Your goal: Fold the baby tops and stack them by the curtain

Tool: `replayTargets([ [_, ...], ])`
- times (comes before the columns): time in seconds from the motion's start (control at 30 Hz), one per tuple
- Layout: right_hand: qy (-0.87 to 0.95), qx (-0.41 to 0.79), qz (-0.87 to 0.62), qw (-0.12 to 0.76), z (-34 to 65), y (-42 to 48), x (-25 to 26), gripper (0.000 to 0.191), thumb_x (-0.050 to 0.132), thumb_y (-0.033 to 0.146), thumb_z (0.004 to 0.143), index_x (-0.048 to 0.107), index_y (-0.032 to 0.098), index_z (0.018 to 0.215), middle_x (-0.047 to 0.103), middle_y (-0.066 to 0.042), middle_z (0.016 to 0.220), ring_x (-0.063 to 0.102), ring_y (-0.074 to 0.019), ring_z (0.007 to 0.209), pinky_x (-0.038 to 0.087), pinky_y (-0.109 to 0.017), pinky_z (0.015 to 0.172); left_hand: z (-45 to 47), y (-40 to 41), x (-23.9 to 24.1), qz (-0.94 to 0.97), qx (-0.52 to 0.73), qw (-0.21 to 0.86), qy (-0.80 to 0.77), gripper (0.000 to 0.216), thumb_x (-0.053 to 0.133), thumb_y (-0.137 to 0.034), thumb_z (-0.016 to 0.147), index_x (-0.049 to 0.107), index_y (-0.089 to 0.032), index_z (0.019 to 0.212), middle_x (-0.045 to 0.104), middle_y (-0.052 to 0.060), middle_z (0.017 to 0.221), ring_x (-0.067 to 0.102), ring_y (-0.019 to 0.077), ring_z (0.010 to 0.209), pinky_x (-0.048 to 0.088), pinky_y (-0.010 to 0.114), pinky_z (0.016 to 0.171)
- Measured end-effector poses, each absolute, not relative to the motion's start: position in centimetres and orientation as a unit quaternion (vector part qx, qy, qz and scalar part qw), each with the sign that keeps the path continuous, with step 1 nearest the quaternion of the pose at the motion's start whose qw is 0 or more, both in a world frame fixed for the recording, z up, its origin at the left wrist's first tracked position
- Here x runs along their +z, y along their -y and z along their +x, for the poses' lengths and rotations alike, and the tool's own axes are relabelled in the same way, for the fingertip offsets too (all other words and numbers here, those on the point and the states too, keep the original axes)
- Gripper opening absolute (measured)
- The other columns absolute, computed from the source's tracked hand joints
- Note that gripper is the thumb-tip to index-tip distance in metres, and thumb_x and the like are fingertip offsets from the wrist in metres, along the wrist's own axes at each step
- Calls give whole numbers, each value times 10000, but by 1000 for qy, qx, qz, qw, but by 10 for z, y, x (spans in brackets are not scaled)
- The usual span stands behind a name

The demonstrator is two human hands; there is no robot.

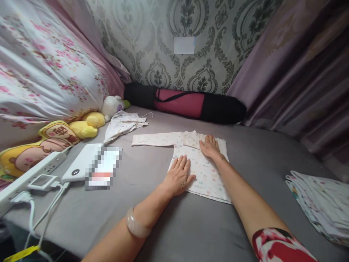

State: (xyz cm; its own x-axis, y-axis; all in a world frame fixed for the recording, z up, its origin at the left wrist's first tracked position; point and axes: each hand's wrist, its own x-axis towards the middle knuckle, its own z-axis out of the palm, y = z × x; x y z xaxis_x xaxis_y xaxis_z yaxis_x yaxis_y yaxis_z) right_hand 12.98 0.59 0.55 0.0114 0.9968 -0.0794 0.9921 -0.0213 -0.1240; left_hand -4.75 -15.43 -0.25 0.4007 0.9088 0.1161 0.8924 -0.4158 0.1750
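Observation:
A small white baby shirt [205,179] with a pastel print lies flat on the grey sheet. Its left sleeve stretches out to the left, while the right one is folded inward across the chest. My left hand [180,175] rests flat on the shirt's lower left side, fingers stretched. Near the collar, my right hand [210,146] lies flat over the folded sleeve, with its fingers extended. Neither hand grips anything.
Folded printed clothes [324,203] are stacked at the right. A crumpled white garment [124,125] lies behind, near plush toys [87,125]. On the left are a power strip [32,178], a white power bank [83,162], cables and a blurred phone [105,167]. A long black-and-red bag [180,103] lies against the wall.

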Motion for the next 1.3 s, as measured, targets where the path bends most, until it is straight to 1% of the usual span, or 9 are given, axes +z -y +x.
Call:
replayTargets([
  [0.3, 805, 47, -591, 32, 78, -6, 19, 635, 229, 377, 989, 214, 43, 1529, 129, -140, 1615, 86, -237, 1486, 80, -386, 1197, -48, 154, -3, 836, 109, 64, -534, 694, 255, -527, 987, 345, -31, 1463, 241, 222, 1561, 201, 328, 1460, 210, 474, 1181],
  [0.5, 791, 64, -607, 31, 58, -15, 5, 653, 154, 403, 998, 227, 21, 1523, 176, -141, 1605, 95, -240, 1484, 66, -399, 1197, -48, 155, 1, 836, 102, 76, -533, 718, 241, -538, 983, 319, -13, 1466, 240, 222, 1562, 183, 321, 1467, 182, 465, 1186],
  [0.83, 792, 95, -603, 18, 61, -17, 7, 660, 169, 412, 998, 190, 24, 1532, 127, -144, 1613, 70, -238, 1487, 68, -411, 1198, -50, 155, 4, 838, 105, 83, -529, 717, 278, -543, 975, 315, -19, 1463, 232, 230, 1566, 178, 316, 1471, 190, 476, 1182],
  [0.9, 801, 91, -591, 31, 57, -14, 11, 640, 202, 377, 995, 192, 26, 1530, 130, -148, 1613, 79, -234, 1487, 69, -404, 1197, -50, 152, 5, 834, 130, 98, -526, 659, 354, -497, 964, 375, -28, 1427, 299, 230, 1544, 242, 323, 1453, 234, 476, 1169],
  [0.93, 807, 89, -583, 36, 55, -12, 13, 630, 221, 355, 991, 195, 30, 1530, 134, -146, 1613, 85, -231, 1486, 72, -400, 1197, -51, 150, 6, 829, 155, 110, -526, 572, 389, -429, 958, 430, -55, 1389, 386, 214, 1505, 325, 309, 1420, 283, 461, 1150],
  [1.03, 819, 105, -564, 37, 42, -6, 15, 615, 253, 320, 981, 203, 49, 1531, 148, -134, 1612, 106, -222, 1484, 94, -388, 1194, -56, 140, 8, 766, 285, 151, -556, 356, 396, -174, 890, 586, -177, 1191, 663, 98, 1190, 595, 214, 1135, 461, 363, 996],
  [1.13, 816, 121, -563, 45, 30, 1, 11, 615, 220, 338, 988, 225, 35, 1523, 177, -135, 1606, 128, -226, 1480, 111, -395, 1191, -74, 128, 11, 660, 405, 140, -617, 323, 390, -95, 822, 639, -210, 993, 683, 50, 978, 631, 182, 942, 501, 317, 889],
  [1.2, 811, 108, -571, 65, 24, 7, 6, 618, 209, 349, 988, 252, 28, 1514, 203, -130, 1600, 133, -228, 1478, 88, -401, 1193, -92, 120, 12, 602, 434, 99, -663, 290, 401, -91, 810, 642, -195, 933, 661, 71, 973, 615, 199, 956, 488, 332, 909],
  [1.3, 803, 81, -582, 96, 20, 14, 0, 621, 226, 357, 982, 283, 31, 1507, 235, -116, 1593, 135, -229, 1476, 48, -396, 1194, -123, 108, 14, 513, 422, 33, -747, 275, 412, -108, 819, 646, -152, 956, 633, 123, 1025, 581, 241, 1026, 447, 367, 971],
])
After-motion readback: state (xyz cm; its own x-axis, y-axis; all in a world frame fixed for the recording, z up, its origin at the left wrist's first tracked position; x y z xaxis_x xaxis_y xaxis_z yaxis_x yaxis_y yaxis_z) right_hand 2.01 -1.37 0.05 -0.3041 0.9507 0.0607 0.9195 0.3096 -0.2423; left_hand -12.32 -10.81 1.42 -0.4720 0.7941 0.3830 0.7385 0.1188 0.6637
